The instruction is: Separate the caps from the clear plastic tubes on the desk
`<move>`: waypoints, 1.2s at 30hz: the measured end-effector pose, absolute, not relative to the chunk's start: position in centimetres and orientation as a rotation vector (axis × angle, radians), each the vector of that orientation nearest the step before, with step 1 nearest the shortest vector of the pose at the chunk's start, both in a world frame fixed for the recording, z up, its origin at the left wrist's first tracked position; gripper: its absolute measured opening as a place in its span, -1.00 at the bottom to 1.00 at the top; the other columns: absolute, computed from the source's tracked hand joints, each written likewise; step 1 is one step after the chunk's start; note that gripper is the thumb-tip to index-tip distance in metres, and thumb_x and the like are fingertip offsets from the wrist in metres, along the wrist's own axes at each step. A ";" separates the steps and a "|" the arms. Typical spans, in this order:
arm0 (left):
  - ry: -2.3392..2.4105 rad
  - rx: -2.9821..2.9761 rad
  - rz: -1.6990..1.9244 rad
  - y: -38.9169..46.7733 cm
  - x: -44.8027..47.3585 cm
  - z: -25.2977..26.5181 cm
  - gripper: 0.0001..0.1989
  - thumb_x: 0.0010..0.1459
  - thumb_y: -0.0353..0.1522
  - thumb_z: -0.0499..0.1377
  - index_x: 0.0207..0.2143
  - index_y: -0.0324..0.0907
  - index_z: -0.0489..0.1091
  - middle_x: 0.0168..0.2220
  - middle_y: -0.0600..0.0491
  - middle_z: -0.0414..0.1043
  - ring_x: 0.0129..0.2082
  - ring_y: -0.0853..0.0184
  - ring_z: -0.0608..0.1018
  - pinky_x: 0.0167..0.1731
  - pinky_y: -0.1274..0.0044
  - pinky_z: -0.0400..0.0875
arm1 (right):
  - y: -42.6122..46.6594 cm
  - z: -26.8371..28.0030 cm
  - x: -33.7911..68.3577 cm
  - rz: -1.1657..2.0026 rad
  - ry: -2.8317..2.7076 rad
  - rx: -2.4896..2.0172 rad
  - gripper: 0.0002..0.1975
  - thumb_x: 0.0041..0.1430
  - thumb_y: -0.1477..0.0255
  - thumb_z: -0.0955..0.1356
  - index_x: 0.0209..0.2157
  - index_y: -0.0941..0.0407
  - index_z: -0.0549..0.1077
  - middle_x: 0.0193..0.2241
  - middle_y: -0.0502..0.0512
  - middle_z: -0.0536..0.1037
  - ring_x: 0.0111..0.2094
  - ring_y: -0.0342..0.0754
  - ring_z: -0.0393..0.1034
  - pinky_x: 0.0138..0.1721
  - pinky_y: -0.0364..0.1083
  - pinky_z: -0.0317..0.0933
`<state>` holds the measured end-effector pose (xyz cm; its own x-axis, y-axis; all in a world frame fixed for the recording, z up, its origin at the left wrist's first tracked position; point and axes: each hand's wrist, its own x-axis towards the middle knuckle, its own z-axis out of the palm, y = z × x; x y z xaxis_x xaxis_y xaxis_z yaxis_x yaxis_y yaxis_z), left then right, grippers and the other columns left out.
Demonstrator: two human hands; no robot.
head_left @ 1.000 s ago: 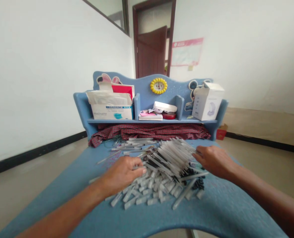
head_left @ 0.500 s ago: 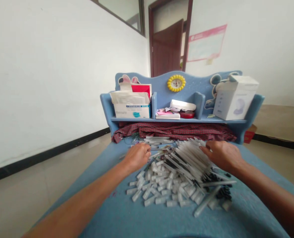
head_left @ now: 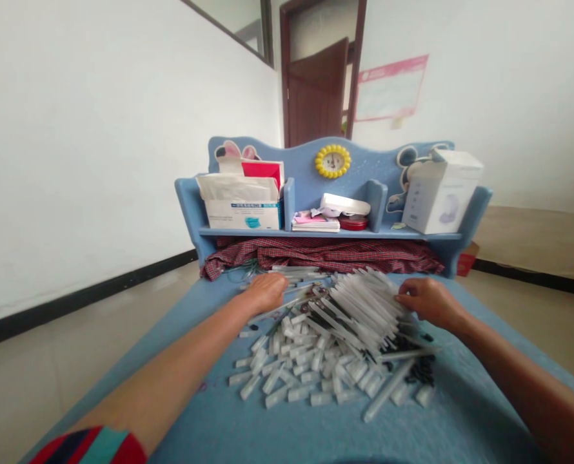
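A heap of pen parts lies on the blue table: a fan of clear pen barrels [head_left: 364, 303], many translucent pen caps [head_left: 306, 367] and small black plugs [head_left: 421, 370]. My left hand [head_left: 266, 291] is closed at the heap's far left side, near some thin pen pieces [head_left: 294, 274]; its fingertips are turned away and whatever they hold is hidden. At the right edge of the barrels, my right hand [head_left: 432, 301] has thumb and fingers curled together in a pinch. Anything between those fingertips is too small to make out.
Behind the heap, a red checked cloth [head_left: 326, 252] is tucked beneath the blue shelf [head_left: 262, 233]. The shelf bears an opened mask box [head_left: 241, 212], a red round tin [head_left: 353, 223] and a white box [head_left: 439, 196]. One loose barrel [head_left: 388, 390] lies at the heap's front.
The view has shifted slightly, so the table scene sits further left. A striped sleeve now shows on my left arm. Both hands stay close to the heap, the right one nearer the barrels' edge.
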<state>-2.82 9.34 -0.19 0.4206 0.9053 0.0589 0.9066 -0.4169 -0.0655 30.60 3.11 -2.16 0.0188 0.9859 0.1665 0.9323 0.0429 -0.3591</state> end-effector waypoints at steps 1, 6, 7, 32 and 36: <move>-1.644 -2.583 -0.033 9.3 -3.1 0.0 -0.82 -0.01 -0.51 0.04 -0.49 -0.21 0.44 -0.39 -0.10 0.50 -0.31 0.16 0.52 -0.35 0.49 0.30 | 3.2 -2.4 30.8 0.219 -1.947 -1.924 -0.77 0.10 0.32 0.25 -0.47 0.12 0.47 -0.66 -0.02 0.48 -0.64 -0.14 0.35 -0.54 -0.19 0.11; -1.637 -2.646 -0.126 8.1 -4.0 1.3 -0.85 -0.03 -0.47 0.04 -0.49 -0.17 0.40 -0.44 0.04 0.46 -0.40 0.27 0.48 -0.42 0.56 0.23 | 3.6 -2.7 31.2 0.174 -1.872 -1.870 -0.74 0.09 0.32 0.24 -0.53 0.14 0.45 -0.66 0.01 0.46 -0.62 -0.13 0.31 -0.54 -0.18 0.06; -1.628 -2.666 -0.153 7.6 -4.0 1.6 -0.86 -0.02 -0.46 0.04 -0.47 -0.17 0.40 -0.44 0.06 0.45 -0.41 0.30 0.47 -0.43 0.57 0.22 | 3.6 -2.6 31.1 0.148 -1.857 -1.858 -0.74 0.08 0.31 0.25 -0.55 0.14 0.45 -0.66 0.02 0.45 -0.60 -0.12 0.31 -0.54 -0.17 0.05; -1.445 -3.322 -0.799 -0.5 -1.7 2.3 -0.77 0.20 -0.29 -0.09 -0.36 -0.18 0.30 -0.51 0.16 0.29 -0.48 0.41 0.36 -0.42 0.61 0.22 | -1.0 1.2 23.2 1.061 -1.788 -1.132 -0.62 0.05 0.10 0.35 -0.38 0.16 0.33 -0.65 -0.07 0.42 -0.70 -0.24 0.20 -0.66 -0.22 0.07; -1.512 -3.265 -0.772 -0.7 -1.5 2.4 -0.77 0.19 -0.27 -0.08 -0.34 -0.17 0.30 -0.51 0.15 0.29 -0.48 0.39 0.36 -0.43 0.60 0.21 | -0.8 0.7 22.8 0.951 -1.821 -1.163 -0.56 0.17 0.07 0.23 -0.55 0.15 0.30 -0.75 -0.07 0.34 -0.76 -0.29 0.03 -0.73 -0.25 -0.14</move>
